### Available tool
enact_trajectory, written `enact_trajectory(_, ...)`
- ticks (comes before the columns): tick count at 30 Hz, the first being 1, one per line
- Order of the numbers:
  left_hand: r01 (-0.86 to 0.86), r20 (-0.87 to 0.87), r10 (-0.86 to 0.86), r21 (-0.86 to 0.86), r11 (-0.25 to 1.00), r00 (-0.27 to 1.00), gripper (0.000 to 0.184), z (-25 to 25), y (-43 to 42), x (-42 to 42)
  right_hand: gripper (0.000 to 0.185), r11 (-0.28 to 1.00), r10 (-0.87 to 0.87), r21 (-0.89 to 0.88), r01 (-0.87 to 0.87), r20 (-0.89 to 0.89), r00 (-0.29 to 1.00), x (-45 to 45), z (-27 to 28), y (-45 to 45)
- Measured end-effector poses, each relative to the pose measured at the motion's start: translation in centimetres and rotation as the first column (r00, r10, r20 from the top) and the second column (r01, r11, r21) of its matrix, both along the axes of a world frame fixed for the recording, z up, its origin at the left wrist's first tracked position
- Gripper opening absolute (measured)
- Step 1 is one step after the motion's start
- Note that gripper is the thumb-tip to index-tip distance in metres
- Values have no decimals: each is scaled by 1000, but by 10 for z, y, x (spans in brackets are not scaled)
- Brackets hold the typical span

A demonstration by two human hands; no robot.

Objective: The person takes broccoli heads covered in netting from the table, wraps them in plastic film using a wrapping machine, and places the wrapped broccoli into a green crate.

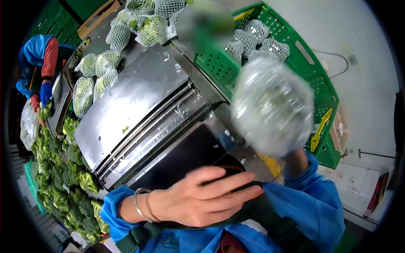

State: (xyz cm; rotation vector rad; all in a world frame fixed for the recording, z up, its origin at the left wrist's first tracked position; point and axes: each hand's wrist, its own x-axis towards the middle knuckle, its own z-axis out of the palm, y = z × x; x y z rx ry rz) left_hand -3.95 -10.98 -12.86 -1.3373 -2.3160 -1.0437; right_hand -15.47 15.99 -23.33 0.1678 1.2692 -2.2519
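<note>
My right hand holds up a round, film-wrapped vegetable head [274, 105], pale green inside and blurred by motion. That hand's fingers are hidden behind the bundle; only my right wrist [299, 162] and blue sleeve show. My left hand [211, 196], with a bangle at the wrist, hovers before my chest. Its fingers point right, slightly bent and apart, with nothing in them. Beyond it stands a metal wrapping table [135, 109] with a slotted bar and a dark front panel. To the right, a green crate [310, 78] contains several wrapped heads in netting [257, 42].
Several broccoli heads in white foam nets [107, 63] lie behind the metal plate. Loose broccoli [69, 185] is heaped at left. A co-worker in blue [38, 55] bends over the heap's far end. Yellow handles [320, 128] are on the crate.
</note>
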Motion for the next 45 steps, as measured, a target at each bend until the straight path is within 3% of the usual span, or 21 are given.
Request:
enact_trajectory(4, -275, -91, 260, -251, 928, 961, 21, -11, -38, -38, 53, 941, -278, -176, 289, 80, 957, -89, -15, 95)
enact_trajectory(7, -773, -24, 794, -249, 584, 607, 27, -21, -112, -72, 50, 988, 138, 92, -125, -157, 978, -113, -41, 80)
enact_trajectory(8, -841, -85, 847, -203, 502, 525, 26, -34, -150, -86, 52, 989, 137, -62, -134, 37, 990, -122, -81, 80)
enact_trajectory(9, -881, -13, 899, -203, 427, 438, 22, -49, -189, -100, 56, 997, -27, 76, 17, 135, 990, -120, -117, 70)
enact_trajectory(10, -917, 99, 931, -162, 364, 352, 22, -64, -224, -116, 57, 983, 28, 182, -34, 36, 999, -110, -118, 56)
enact_trajectory(12, -866, 191, 975, -461, 191, 114, 38, -110, -302, -134, 51, 778, -311, 571, 262, -13, 950, -110, -157, 81)
enact_trajectory(15, -538, 174, 984, -828, 159, 24, 85, -136, -349, -169, 42, 633, 22, 677, 377, -502, 865, -111, -104, 68)
enact_trajectory(16, -463, 188, 982, -872, 158, -18, 92, -137, -347, -184, 43, 502, 304, 745, 439, -627, 717, -113, -78, 49)
enact_trajectory(17, -456, 246, 969, -863, 219, 1, 97, -151, -354, -192, 43, 369, 578, 762, 532, -637, 510, -120, -63, 33)
enact_trajectory(20, -340, 126, 992, -933, 114, -13, 88, -221, -365, -211, 39, 262, 858, 758, 597, -466, 216, -149, -89, -6)
enact_trajectory(23, -470, 42, 999, -881, 52, 32, 75, -224, -364, -208, 37, -7, 831, 944, 329, -177, 528, -170, -98, -29)
enact_trajectory(24, -554, 57, 998, -831, 57, 18, 70, -217, -366, -204, 37, 9, 900, 705, 709, -315, 302, -173, -159, -1)
enact_trajectory(26, -680, 164, 982, -710, 180, 89, 64, -198, -377, -189, 38, 199, 827, 689, 697, -500, 259, -172, -212, 11)
enact_trajectory(30, -743, 129, 964, -617, 260, 231, 40, -96, -351, -145, 39, 352, 785, 822, 449, -520, 336, -187, -214, 40)
enact_trajectory(33, -812, -16, 893, -426, 400, 449, 32, -39, -327, -116, 30, 488, 642, 870, 70, -412, 647, -181, -99, -9)
enact_trajectory(34, -828, -56, 896, -412, 381, 441, 32, -19, -313, -106, 26, 556, 493, 805, 206, -519, 698, -173, -65, -15)
enact_trajectory(36, -870, -93, 920, -373, 323, 382, 34, 7, -283, -87, 21, 523, 518, 739, 424, -671, 531, -162, -9, -37)
enact_trajectory(41, -898, 2, 991, -422, 124, 136, 42, -32, -235, -59, 29, 713, 657, 698, -68, -632, 410, -52, 56, -197)
enact_trajectory(42, -885, 77, 994, -455, 99, 72, 44, -51, -228, -53, 35, 658, 735, 745, -110, -604, 309, -38, 42, -227)
enact_trajectory(43, -895, 35, 999, -444, 32, 18, 50, -68, -228, -51, 39, 739, 672, 672, 45, -740, 21, -33, 12, -255)
enact_trajectory(45, -910, 615, 782, -374, 179, -99, 56, -30, -211, -21, 41, 750, 655, 660, -51, -730, 194, -18, -8, -279)
